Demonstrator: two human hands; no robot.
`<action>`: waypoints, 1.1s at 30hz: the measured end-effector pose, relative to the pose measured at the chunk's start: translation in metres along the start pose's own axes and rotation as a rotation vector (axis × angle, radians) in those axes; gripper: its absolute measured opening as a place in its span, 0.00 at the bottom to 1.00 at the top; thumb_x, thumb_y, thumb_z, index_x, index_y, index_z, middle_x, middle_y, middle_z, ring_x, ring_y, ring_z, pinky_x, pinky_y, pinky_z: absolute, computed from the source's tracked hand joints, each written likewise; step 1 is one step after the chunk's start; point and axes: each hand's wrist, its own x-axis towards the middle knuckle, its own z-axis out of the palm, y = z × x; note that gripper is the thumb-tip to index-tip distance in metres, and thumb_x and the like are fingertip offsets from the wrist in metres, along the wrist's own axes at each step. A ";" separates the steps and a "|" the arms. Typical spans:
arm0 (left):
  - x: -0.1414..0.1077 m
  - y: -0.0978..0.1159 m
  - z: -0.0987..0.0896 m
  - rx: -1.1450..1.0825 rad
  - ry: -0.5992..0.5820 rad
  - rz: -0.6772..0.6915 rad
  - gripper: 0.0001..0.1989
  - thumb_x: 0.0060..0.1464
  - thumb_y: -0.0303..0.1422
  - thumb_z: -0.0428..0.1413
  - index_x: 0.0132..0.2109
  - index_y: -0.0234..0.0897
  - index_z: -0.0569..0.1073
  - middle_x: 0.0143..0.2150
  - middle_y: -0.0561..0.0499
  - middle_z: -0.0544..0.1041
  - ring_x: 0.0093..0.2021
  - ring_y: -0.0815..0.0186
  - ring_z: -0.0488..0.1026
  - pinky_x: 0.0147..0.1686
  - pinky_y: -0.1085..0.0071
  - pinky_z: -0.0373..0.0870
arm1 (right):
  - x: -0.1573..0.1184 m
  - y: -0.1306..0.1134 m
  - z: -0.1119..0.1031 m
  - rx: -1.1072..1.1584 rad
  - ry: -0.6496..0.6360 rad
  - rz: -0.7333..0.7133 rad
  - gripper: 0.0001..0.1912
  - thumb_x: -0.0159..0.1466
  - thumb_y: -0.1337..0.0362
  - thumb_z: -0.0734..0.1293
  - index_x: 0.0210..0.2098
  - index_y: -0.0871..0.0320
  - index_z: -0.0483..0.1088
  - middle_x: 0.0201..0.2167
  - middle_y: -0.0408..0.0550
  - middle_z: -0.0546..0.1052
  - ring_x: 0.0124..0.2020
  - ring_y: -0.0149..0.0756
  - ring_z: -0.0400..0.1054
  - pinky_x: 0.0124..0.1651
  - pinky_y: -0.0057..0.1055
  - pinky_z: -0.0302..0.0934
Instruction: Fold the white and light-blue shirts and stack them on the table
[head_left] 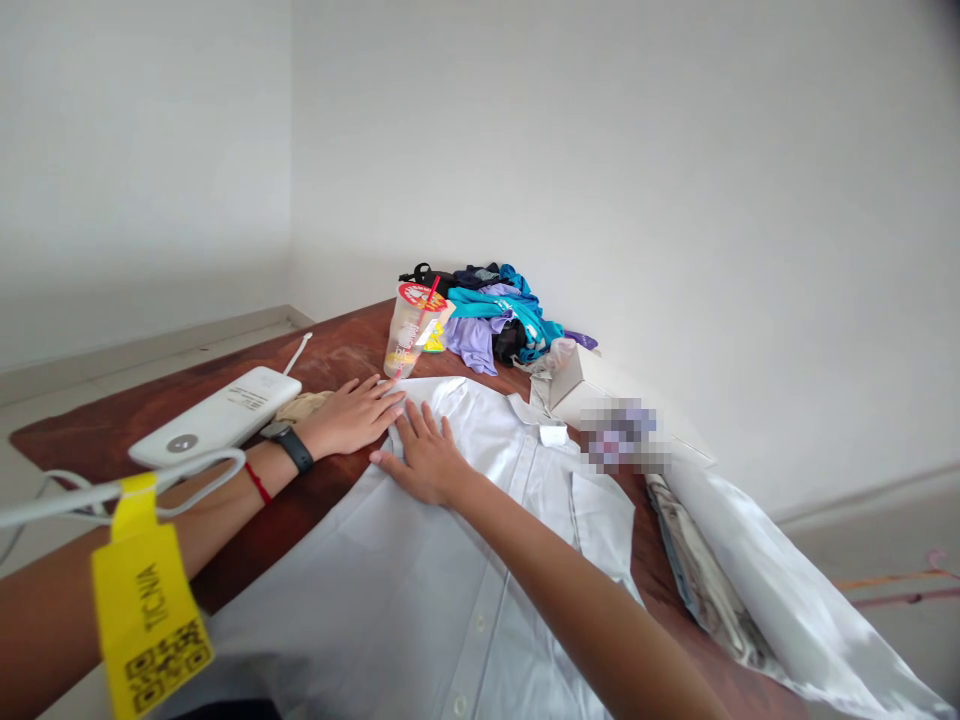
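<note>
A white button-up shirt (480, 560) is spread front side up over a reddish-brown wooden table (330, 340), its collar pointing to the far side. My left hand (358, 412) lies flat at the shirt's left shoulder edge, fingers stretched out and partly over the bare wood. Just right of it, my right hand (426, 455) presses flat on the upper left of the shirt, fingers spread. Neither hand grips anything. A dark watch band (294, 448) and a red string bracelet (257, 482) circle my left wrist.
Behind my hands stands a plastic drink cup (409, 335) with a red straw. A clothes heap (499, 315) sits at the back. Left lies a white power bank (217, 415) with a cable and yellow tag (154, 610). On the right are a white box (585, 385) and folded cloth (697, 570).
</note>
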 end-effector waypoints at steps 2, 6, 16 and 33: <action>0.001 0.000 -0.002 0.004 0.019 -0.011 0.25 0.72 0.39 0.41 0.70 0.43 0.66 0.75 0.45 0.58 0.73 0.47 0.56 0.67 0.46 0.53 | -0.011 -0.008 0.003 0.044 -0.023 0.008 0.50 0.70 0.33 0.49 0.77 0.63 0.38 0.78 0.59 0.37 0.77 0.59 0.26 0.74 0.62 0.31; 0.004 0.004 -0.008 0.016 0.012 -0.057 0.25 0.71 0.42 0.44 0.69 0.44 0.67 0.74 0.45 0.61 0.72 0.47 0.58 0.66 0.47 0.55 | -0.023 -0.015 0.011 0.045 -0.033 -0.003 0.52 0.70 0.33 0.50 0.76 0.67 0.36 0.77 0.61 0.33 0.77 0.58 0.23 0.75 0.60 0.30; 0.006 0.007 -0.024 -0.037 0.010 -0.109 0.24 0.69 0.44 0.48 0.64 0.40 0.71 0.71 0.41 0.66 0.69 0.52 0.64 0.65 0.55 0.60 | -0.018 -0.005 0.008 0.253 -0.008 0.007 0.49 0.71 0.34 0.50 0.76 0.65 0.40 0.77 0.57 0.35 0.78 0.52 0.26 0.75 0.58 0.28; 0.001 0.017 -0.034 -0.171 -0.050 -0.134 0.53 0.52 0.65 0.57 0.71 0.27 0.61 0.74 0.25 0.56 0.73 0.39 0.53 0.67 0.45 0.50 | -0.082 0.064 -0.002 0.387 0.391 0.189 0.22 0.71 0.51 0.59 0.54 0.54 0.77 0.58 0.55 0.76 0.58 0.47 0.71 0.55 0.44 0.70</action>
